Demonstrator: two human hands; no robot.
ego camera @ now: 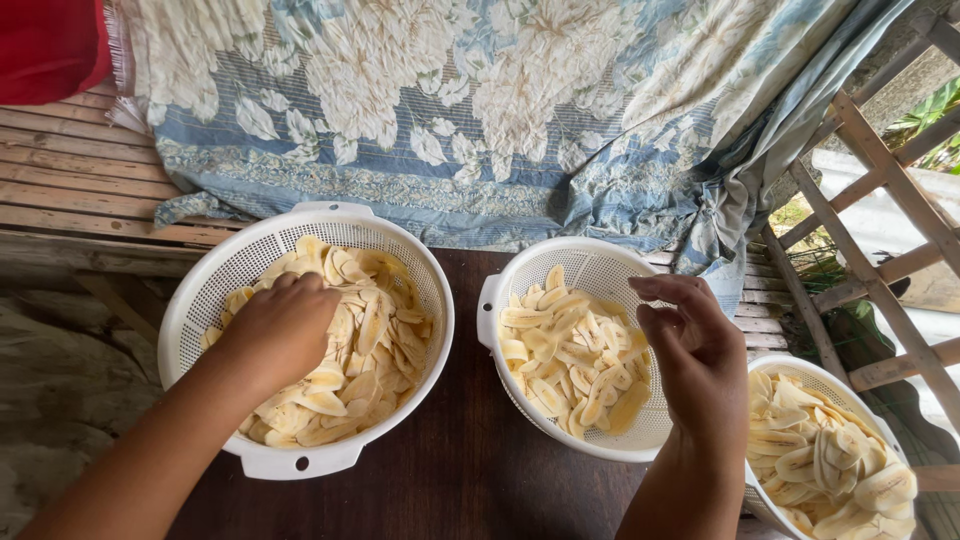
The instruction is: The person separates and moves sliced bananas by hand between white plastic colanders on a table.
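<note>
Three white plastic colanders are sitting on a dark brown wooden desk (450, 480), seen from above by the person working at it. Behind the desk, a blue cloth with large cream flowers (480, 110) is lying draped over a bench of pale wooden slats (70, 170), and a red cloth (45, 45) is showing at the top left corner. A slanted wooden frame (890, 190) is standing at the right, with green leaves behind it.

The left colander (215, 270), the largest, is holding a heap of pale yellow banana slices (370, 340) cut lengthwise. The left hand (280, 330) is reaching down into this heap, its grip curled closed with the fingertips buried among the slices; what it is clasping cannot be told.

The middle colander (600, 265) is sitting just beside the first, also filled with long slices (570, 365). The right hand (695, 350) is hovering over its right rim, fingers loosely bent and spread apart, the grip holding nothing visible and touching no slices.

The right colander (800, 375) is lying partly out of view at the lower right corner, its own slices (830, 460) piled inside, close by the right wrist
</note>
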